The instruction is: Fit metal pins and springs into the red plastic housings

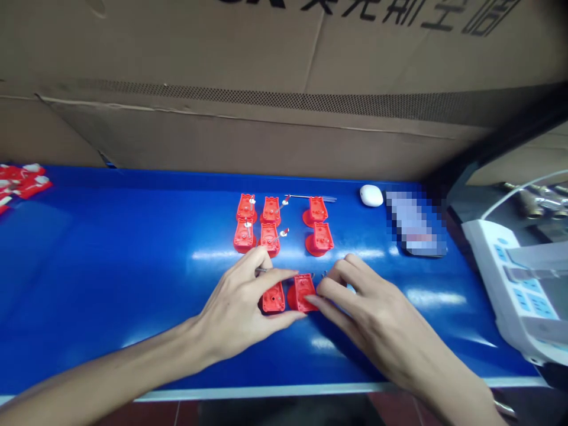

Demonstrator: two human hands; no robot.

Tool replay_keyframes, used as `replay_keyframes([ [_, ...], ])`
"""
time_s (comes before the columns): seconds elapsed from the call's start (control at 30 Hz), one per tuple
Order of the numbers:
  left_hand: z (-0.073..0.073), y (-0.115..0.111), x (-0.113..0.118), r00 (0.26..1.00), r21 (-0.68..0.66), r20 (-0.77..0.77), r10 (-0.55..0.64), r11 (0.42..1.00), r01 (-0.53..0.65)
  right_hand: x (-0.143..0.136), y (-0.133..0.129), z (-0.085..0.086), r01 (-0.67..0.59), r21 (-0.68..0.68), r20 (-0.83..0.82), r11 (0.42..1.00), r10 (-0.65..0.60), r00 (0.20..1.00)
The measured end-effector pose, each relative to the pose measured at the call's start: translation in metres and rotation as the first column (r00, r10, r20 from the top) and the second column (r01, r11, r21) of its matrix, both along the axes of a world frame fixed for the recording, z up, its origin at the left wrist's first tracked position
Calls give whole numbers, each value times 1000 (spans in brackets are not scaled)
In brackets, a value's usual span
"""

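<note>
Two red plastic housings stand close together between my hands. My left hand [242,296] curves around the left housing [273,299]. Its index fingertip and thumb reach the top and bottom edges of the right housing [303,287]. A thin metal piece [261,270] shows between the left fingers. My right hand [366,307] is closed in a pinch at the right side of that second housing, with its thumb tip over the open face. Whatever lies between its fingertips is hidden. Small metal ends [324,274] poke out near the right fingers.
Several more red housings [270,235] stand in rows behind my hands, some with white-tipped metal pins. A thin rod [306,197], a white case [371,196] and a blurred phone [415,225] lie farther back. Red-and-white parts [24,180] sit left; a white device [519,284] stands right.
</note>
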State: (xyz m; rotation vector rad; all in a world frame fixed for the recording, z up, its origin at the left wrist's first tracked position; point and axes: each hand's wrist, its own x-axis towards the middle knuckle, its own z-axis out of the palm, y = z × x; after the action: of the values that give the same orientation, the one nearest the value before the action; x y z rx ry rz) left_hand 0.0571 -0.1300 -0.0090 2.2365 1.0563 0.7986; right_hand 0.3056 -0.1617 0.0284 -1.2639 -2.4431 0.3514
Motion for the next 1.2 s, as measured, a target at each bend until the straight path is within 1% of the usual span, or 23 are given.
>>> replay_keyframes([
  [0.13,0,0,1,1000,5,3,-8,1000,8,-2,5,0,-38,28,17,999,37,999],
  [0.27,-1,-1,0,1000,9,4,-12,1000,12,-1,9,-5,-57,2,15,998,57,998],
  [0.33,-1,0,0,1000,9,5,-13,1000,13,-1,10,-6,-56,8,30,998,56,998],
  [0.43,-2,0,-1,1000,8,12,-20,1000,20,1,8,-3,-21,20,53,1000,20,998],
  [0.53,-2,1,-1,1000,6,16,-18,1000,18,6,4,2,0,-10,27,1000,0,1000],
  [0.67,-1,0,0,1000,-8,12,-12,1000,12,13,-2,5,-27,-63,-17,998,26,1000],
  [0.77,0,0,1,1000,-5,12,-3,1000,3,15,-3,4,-54,-94,-15,994,53,998],
  [0.97,-1,0,1,1000,-3,8,-8,1000,8,11,1,5,-86,-42,44,995,88,995],
  [1.2,-2,1,1,1000,12,13,-2,1000,2,9,2,0,-108,-22,69,994,110,992],
])
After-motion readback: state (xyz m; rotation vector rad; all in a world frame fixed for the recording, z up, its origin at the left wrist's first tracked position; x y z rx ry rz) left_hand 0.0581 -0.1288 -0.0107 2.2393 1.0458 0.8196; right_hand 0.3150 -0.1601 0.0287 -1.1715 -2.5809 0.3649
